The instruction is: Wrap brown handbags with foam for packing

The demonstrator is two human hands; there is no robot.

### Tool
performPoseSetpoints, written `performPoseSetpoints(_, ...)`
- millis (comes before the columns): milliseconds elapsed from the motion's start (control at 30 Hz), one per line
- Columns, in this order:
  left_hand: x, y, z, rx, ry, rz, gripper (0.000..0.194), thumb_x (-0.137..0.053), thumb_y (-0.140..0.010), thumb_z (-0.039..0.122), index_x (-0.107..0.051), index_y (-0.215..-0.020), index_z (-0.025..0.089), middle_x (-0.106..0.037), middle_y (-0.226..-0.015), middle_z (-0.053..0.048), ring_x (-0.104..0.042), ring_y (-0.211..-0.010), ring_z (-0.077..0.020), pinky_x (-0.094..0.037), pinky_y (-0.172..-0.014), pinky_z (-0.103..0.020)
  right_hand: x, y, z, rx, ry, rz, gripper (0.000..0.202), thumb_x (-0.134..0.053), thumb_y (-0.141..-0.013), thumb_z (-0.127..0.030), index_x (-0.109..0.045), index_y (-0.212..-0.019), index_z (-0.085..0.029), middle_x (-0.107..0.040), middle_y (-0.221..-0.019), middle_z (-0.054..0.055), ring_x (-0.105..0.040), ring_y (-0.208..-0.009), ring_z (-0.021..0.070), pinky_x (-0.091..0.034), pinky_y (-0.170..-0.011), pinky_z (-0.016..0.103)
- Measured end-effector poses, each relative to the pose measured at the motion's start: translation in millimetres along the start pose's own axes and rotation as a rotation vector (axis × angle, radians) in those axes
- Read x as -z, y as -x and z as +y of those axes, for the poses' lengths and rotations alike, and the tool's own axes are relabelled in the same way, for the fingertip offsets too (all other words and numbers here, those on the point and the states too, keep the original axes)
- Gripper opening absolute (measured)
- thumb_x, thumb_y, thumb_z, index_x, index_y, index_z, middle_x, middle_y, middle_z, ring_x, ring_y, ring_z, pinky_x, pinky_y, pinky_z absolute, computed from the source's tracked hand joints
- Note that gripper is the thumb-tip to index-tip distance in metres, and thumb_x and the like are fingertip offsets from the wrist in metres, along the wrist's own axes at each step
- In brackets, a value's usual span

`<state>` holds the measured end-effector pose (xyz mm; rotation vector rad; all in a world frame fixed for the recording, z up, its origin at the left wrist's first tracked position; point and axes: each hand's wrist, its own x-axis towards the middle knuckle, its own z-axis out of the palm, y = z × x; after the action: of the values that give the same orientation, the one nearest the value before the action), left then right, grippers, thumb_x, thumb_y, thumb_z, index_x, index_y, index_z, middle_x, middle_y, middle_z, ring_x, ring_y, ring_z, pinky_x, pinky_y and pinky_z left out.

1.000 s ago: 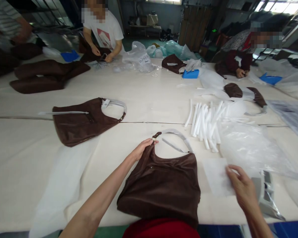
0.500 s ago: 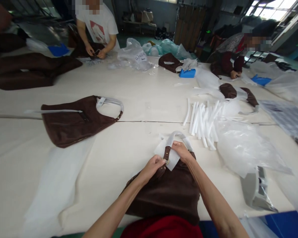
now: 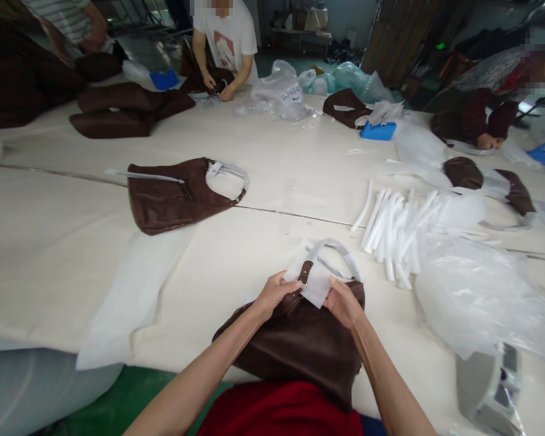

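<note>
Right hand [image 3: 344, 304] has shifted lower, fingers pinching thin white paper sheet [image 3: 318, 288], so it's backing brown leather strap tab [image 3: 306, 270]; left hand [image 3: 271, 295] fingertips clamp tab's base.

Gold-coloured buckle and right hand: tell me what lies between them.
In the head view, a thin white sheet lies between the gold-coloured buckle and the right hand, reaching behind the buckle.
</note>
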<state>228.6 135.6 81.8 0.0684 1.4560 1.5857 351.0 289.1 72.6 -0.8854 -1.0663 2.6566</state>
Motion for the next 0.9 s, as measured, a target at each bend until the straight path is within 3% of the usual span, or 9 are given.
performPoseSetpoints(100,-3.1,-0.8,1.1,-0.016,0.004,-0.032,0.053,-0.09,-0.054,0.038,-0.07,-0.095,0.013,-0.071,-0.073,0.0,-0.06,-0.065,-0.0133,-0.044,-0.063,-0.024,-10.8,4.5,18.3,0.054,-0.018,0.068,0.039,-0.084,-0.067,-0.037,-0.072,-0.099,-0.018,-0.077,-0.102,0.007,-0.07,-0.09,0.0233,-0.056,-0.087,0.039)
performPoseSetpoints(233,-5.1,-0.9,2.8,-0.049,0.066,-0.071,0.061,-0.092,-0.052,0.034,-0.069,-0.105,0.014,-0.076,-0.097,-0.006,-0.066,-0.084,-0.0189,-0.05,-0.082,-0.029,-28.4,-2.6,23.9,0.129,0.04,0.135,0.037,-0.085,-0.064,-0.032,-0.072,-0.096,-0.017,-0.078,-0.095,0.007,-0.071,-0.088,0.0245,-0.056,-0.088,0.041)
performPoseSetpoints(433,-2.0,-0.9,1.8,-0.012,-0.03,-0.123,0.044,-0.088,-0.057,0.038,-0.073,-0.089,0.012,-0.075,-0.084,-0.006,-0.064,-0.076,-0.0182,-0.048,-0.075,-0.028,-30.2,-0.6,23.1,0.134,0.091,0.189,0.032,-0.083,-0.065,-0.031,-0.073,-0.091,-0.016,-0.077,-0.095,0.007,-0.07,-0.087,0.0251,-0.056,-0.086,0.041)
performPoseSetpoints(533,-2.4,-1.9,6.3,-0.036,-0.05,-0.169,0.037,-0.085,-0.059,0.036,-0.073,-0.085,0.013,-0.074,-0.082,-0.005,-0.063,-0.074,-0.0183,-0.047,-0.073,-0.028,-25.3,8.1,17.9,0.119,0.089,0.137,0.039,-0.08,-0.068,-0.031,-0.071,-0.103,-0.017,-0.077,-0.099,0.008,-0.07,-0.09,0.0247,-0.057,-0.087,0.04)
performPoseSetpoints(633,-2.5,-4.0,12.8,-0.057,-0.025,-0.221,0.039,-0.085,-0.058,0.032,-0.074,-0.091,0.014,-0.075,-0.089,-0.006,-0.063,-0.081,-0.0198,-0.048,-0.077,-0.029,-11.9,18.4,9.4,0.12,0.171,0.042,0.064,-0.076,-0.071,-0.03,-0.057,-0.131,-0.022,-0.073,-0.111,0.009,-0.068,-0.098,0.025,-0.058,-0.084,0.041)
performPoseSetpoints(700,-2.1,-4.8,16.4,-0.05,0.004,-0.23,0.043,-0.085,-0.057,0.029,-0.074,-0.096,0.014,-0.075,-0.093,-0.006,-0.064,-0.085,-0.0211,-0.049,-0.08,-0.03,2.4,21.5,4.4,0.178,0.313,0.006,0.081,-0.074,-0.073,-0.028,-0.038,-0.146,-0.029,-0.065,-0.126,0.009,-0.066,-0.103,0.0236,-0.058,-0.083,0.039)
performPoseSetpoints(767,-1.5,-4.2,19.1,-0.022,0.025,-0.23,0.044,-0.085,-0.055,0.027,-0.074,-0.096,0.014,-0.075,-0.093,-0.007,-0.064,-0.085,-0.0221,-0.05,-0.079,-0.03,17.5,19.0,0.0,0.273,0.558,-0.015,0.086,-0.069,-0.078,-0.028,-0.025,-0.152,-0.033,-0.055,-0.138,0.01,-0.063,-0.108,0.0223,-0.057,-0.086,0.039)
performPoseSetpoints(833,-0.9,-2.4,21.0,-0.001,0.039,-0.236,0.042,-0.085,-0.055,0.027,-0.074,-0.093,0.013,-0.075,-0.09,-0.007,-0.064,-0.082,-0.0217,-0.05,-0.077,-0.03,29.0,11.5,-5.7,0.412,0.866,-0.051,0.075,-0.064,-0.083,-0.03,-0.031,-0.151,-0.031,-0.052,-0.137,0.011,-0.059,-0.114,0.0236,-0.054,-0.093,0.042)
performPoseSetpoints(900,-0.3,-0.6,22.2,-0.006,0.044,-0.248,0.04,-0.083,-0.056,0.027,-0.074,-0.092,0.014,-0.074,-0.088,-0.005,-0.063,-0.08,-0.0201,-0.049,-0.074,-0.028,33.3,1.5,-14.6,0.585,1.143,-0.107,0.05,-0.061,-0.086,-0.031,-0.055,-0.136,-0.029,-0.056,-0.127,0.011,-0.055,-0.117,0.0263,-0.048,-0.102,0.048)
